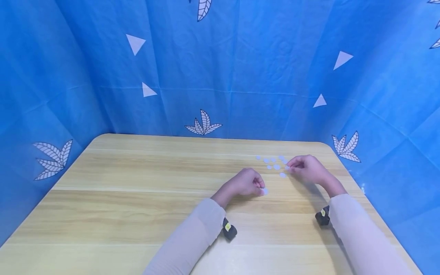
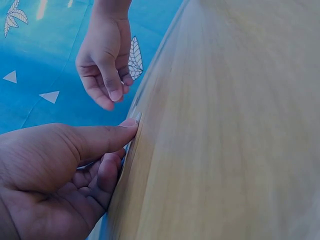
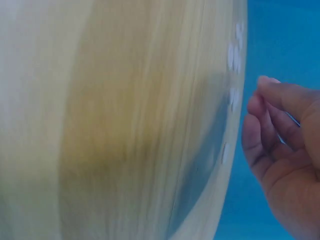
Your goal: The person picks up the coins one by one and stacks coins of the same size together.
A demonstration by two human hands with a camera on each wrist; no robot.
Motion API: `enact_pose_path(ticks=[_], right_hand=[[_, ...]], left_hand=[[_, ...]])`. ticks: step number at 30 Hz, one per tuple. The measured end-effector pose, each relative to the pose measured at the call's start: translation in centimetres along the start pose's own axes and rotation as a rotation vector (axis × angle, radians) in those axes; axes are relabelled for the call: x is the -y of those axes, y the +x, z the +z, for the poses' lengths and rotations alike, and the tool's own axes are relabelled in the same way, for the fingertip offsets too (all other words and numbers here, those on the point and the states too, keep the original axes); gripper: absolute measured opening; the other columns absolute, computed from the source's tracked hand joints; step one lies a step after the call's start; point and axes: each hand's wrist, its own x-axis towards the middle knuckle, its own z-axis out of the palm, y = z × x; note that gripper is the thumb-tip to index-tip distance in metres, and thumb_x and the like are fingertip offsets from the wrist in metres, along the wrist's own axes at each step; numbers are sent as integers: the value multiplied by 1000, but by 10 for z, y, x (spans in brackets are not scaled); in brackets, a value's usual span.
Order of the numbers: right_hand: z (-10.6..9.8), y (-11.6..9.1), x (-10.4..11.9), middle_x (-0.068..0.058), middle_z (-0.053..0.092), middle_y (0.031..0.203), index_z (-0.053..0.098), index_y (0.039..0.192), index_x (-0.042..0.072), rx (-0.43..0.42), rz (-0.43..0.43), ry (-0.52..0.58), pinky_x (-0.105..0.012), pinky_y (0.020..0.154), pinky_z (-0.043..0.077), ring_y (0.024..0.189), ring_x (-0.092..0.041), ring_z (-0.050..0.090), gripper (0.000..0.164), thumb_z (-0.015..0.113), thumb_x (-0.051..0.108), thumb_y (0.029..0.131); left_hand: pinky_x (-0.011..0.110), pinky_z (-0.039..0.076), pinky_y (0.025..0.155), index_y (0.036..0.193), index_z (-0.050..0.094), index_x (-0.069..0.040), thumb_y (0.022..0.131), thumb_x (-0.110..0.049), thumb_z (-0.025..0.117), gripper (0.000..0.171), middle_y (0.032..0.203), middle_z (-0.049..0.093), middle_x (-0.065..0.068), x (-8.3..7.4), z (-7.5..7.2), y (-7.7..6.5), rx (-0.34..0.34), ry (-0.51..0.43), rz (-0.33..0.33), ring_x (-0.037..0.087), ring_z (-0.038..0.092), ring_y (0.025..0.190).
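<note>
At the centre right of the head view, my left hand (image 1: 245, 182) pinches a small white disc (image 1: 265, 191) between thumb and curled fingers, low over the wooden table. The left wrist view shows the thumb (image 2: 112, 137) reaching to the disc's pale edge (image 2: 138, 118). Farther right, my right hand (image 1: 307, 168) hovers beside a loose group of white discs (image 1: 276, 167). Its fingers (image 3: 255, 135) are loosely bent in the right wrist view, and no disc shows between them. One disc (image 1: 287, 167) appears right by its fingertips in the head view.
The light wooden table (image 1: 120, 214) runs back to a blue curtain (image 1: 220, 68) printed with leaves and triangles. More curtain hangs along both sides. One white disc (image 1: 282, 175) lies on the near side of the group. Each wrist carries a black camera (image 1: 229, 230).
</note>
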Motion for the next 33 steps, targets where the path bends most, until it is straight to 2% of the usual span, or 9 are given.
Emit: enact_pose_path(ticks=[9, 12, 18, 24, 29, 33], right_hand=[[-8, 7, -20, -20, 72, 105, 68, 116, -7, -116, 66, -39, -45, 88, 53, 97, -34, 66, 22, 66, 5, 98], [-10, 10, -28, -24, 70, 109, 67, 117, -8, -130, 94, -56, -52, 92, 51, 101, -38, 65, 24, 65, 7, 99], [-11, 10, -41, -28, 68, 116, 66, 119, -8, -101, 162, -77, -59, 100, 47, 110, -44, 61, 29, 65, 15, 101], [-12, 7, -49, -23, 71, 107, 67, 116, -8, -69, 197, -85, -57, 96, 49, 104, -41, 64, 34, 68, 21, 100], [-13, 10, -48, -22, 71, 109, 66, 120, -8, -46, 208, -72, -56, 96, 49, 105, -40, 64, 40, 68, 27, 100], [-13, 13, -46, -20, 70, 108, 67, 120, -6, -28, 236, -34, -53, 96, 49, 103, -36, 63, 38, 70, 26, 99]], left_hand=[[18, 50, 72, 93, 75, -9, 86, -10, 84, 11, 81, 66, -5, 0, 0, 0, -1, 9, -7, 8, 56, 75], [18, 50, 72, 93, 75, -9, 85, -10, 84, 11, 81, 66, -5, 0, 1, 0, -3, 6, -8, 8, 56, 75], [18, 50, 73, 94, 76, -9, 85, -11, 85, 13, 81, 66, -6, 2, 3, 1, -5, 9, -8, 8, 57, 76], [19, 50, 72, 94, 76, -9, 85, -10, 85, 12, 81, 66, -5, 3, 3, 2, 2, 6, -6, 8, 57, 75], [19, 50, 72, 94, 76, -9, 85, -10, 84, 13, 81, 66, -5, 2, 1, 2, 0, 4, 1, 8, 57, 75], [18, 49, 71, 95, 76, -9, 85, -11, 84, 12, 80, 66, -5, 2, 1, 3, -1, 13, 3, 8, 57, 74]])
